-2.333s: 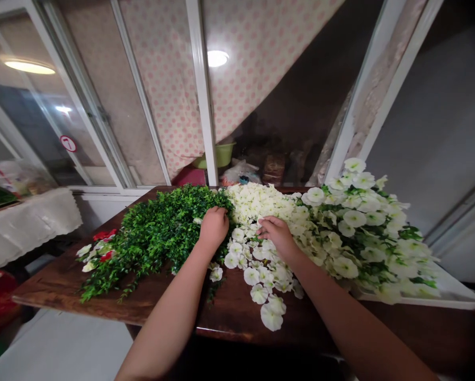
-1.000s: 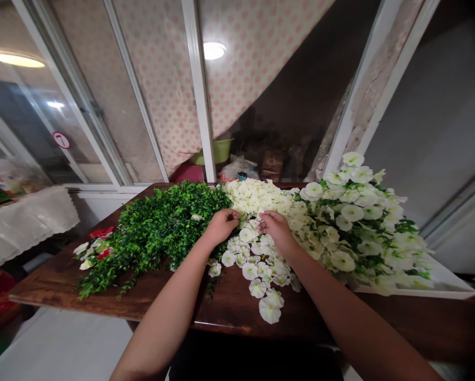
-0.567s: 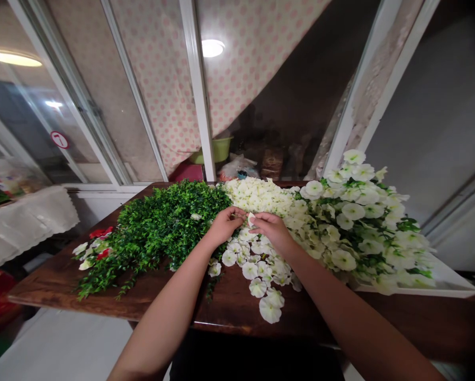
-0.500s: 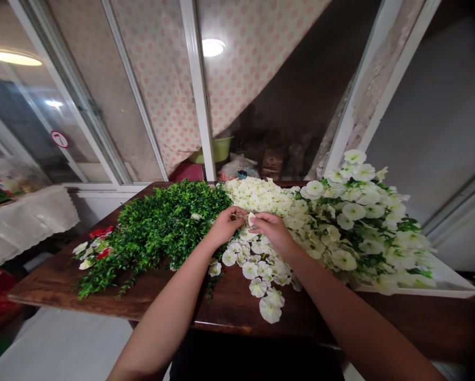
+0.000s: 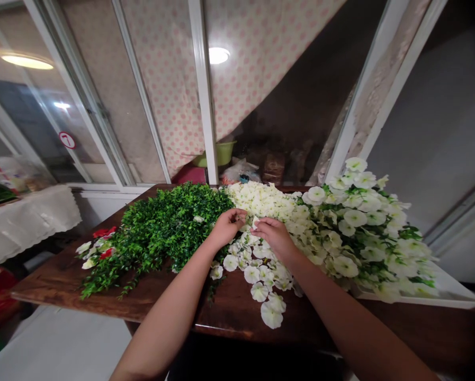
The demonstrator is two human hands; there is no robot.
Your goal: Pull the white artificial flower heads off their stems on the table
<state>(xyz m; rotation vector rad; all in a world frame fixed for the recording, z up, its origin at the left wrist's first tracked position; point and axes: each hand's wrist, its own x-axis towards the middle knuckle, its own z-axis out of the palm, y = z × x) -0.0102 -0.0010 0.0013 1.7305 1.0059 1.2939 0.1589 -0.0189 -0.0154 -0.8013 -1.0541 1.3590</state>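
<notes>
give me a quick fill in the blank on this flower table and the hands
1. The green foliage lies on the ____ side of the loose white flowers.
2. The right hand pinches a small ____ flower piece, close to the left hand.
3. The table is made of dark ____.
Missing words: left; white; wood.

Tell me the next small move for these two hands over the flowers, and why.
Probably bring the left hand across to the white blossom pinched in the right hand. The hands nearly meet above the loose flowers on the table, beside the green foliage; what the left fingers pinch is too small to tell.
</notes>
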